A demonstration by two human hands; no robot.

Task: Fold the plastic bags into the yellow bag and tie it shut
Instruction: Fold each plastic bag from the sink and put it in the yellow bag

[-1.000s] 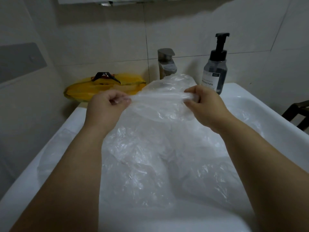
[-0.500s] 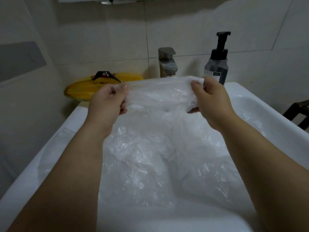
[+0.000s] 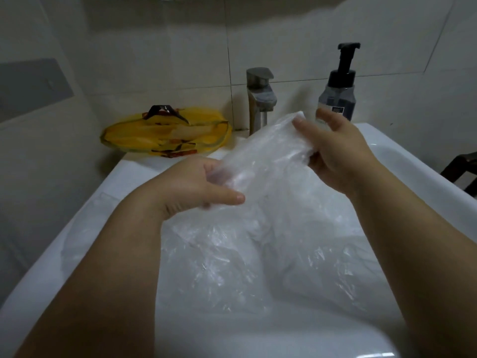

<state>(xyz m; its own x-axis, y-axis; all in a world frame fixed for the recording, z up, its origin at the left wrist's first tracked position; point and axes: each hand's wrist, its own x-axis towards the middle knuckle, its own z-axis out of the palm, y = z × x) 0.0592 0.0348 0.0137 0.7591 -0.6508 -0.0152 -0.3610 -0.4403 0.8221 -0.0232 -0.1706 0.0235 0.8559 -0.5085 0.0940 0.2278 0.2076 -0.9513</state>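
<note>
- Since half a second ago the strip of plastic has swung from level to a slant: the left hand has dropped and turned palm-up, and the right hand has come up towards the back of the basin.
- Head view, surroundings: a white sink fills the lower frame, with a loose heap of clear plastic bags lying in it under both forearms, which cover much of the heap.
- The yellow bag lies flat on the ledge behind the sink's left corner, just left of the metal tap, with a dark handle at its top. No hand touches it.
- A pump bottle with a black head stands right of the tap; the right hand's fingers overlap its base.
- A grey panel sits on the left wall, and a dark wooden frame shows at the right edge.
- Grip: the folded clear bag runs from lower left to upper right between the hands. The left hand cups its lower end, fingers curled beneath and thumb stretched over; the right hand clasps the upper end — fingers on top, thumb under.
- Writing: the bottle carries a small dark label, too blurred to read.
</note>
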